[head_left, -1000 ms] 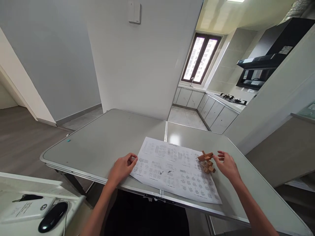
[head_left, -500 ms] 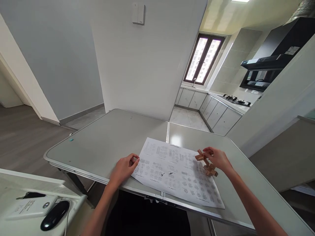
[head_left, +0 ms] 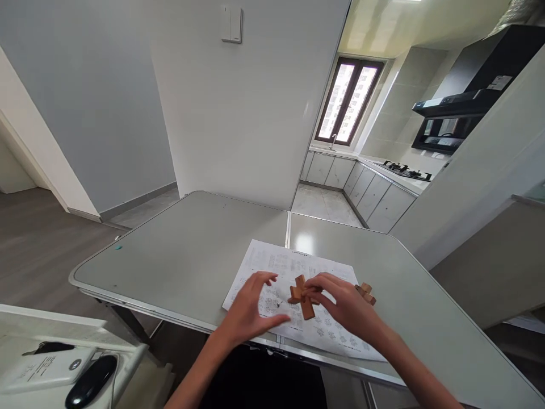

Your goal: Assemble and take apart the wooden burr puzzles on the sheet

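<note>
Between thumb and fingers, my right hand [head_left: 344,301] grips a wooden burr puzzle piece assembly [head_left: 303,296], several brown notched sticks crossed together, over the middle of the printed sheet. My left hand [head_left: 251,309] is open just left of it, thumb and fingers spread apart, not touching the wood. The white instruction sheet [head_left: 264,261] lies flat under both hands, covered with small line diagrams. A second cluster of wooden pieces [head_left: 366,292] rests by the sheet's right edge, partly hidden behind my right hand.
The grey folding table [head_left: 183,250] has a seam down its middle. A small teal object [head_left: 118,247] lies near its left edge. At lower left, a white surface [head_left: 38,318] bears a black mouse [head_left: 91,382] and a white box [head_left: 46,369].
My right hand has lifted one wooden assembly and carried it left over the sheet. My left hand has moved right toward it and opened. The other wooden cluster stayed behind.
</note>
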The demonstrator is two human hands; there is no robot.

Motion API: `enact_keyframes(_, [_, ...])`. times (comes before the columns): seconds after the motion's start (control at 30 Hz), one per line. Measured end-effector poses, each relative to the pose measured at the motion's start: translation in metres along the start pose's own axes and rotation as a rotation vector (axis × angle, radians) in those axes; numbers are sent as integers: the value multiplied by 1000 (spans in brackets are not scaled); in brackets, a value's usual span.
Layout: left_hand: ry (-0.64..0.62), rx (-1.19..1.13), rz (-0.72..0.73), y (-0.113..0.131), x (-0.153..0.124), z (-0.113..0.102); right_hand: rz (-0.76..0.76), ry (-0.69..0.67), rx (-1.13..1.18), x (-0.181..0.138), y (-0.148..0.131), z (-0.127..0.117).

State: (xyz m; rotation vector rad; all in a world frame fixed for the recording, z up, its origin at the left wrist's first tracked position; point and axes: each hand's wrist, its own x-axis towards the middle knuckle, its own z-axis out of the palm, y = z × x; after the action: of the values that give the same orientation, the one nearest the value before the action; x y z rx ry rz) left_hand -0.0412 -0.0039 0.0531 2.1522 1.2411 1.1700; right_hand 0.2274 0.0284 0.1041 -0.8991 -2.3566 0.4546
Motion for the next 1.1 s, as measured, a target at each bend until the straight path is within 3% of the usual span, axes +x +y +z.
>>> enact_keyframes(0.2, [-120, -212, -46, 20, 4, 35, -120, -57, 59, -4, -14, 9])
enact_keyframes(0.7, [-71, -272, -109, 9, -1, 46, -66, 5, -305, -14, -2, 27])
enact_keyframes(1.1, [-52, -243, -147, 4, -8, 46, 115, 10, 16, -17, 11, 40])
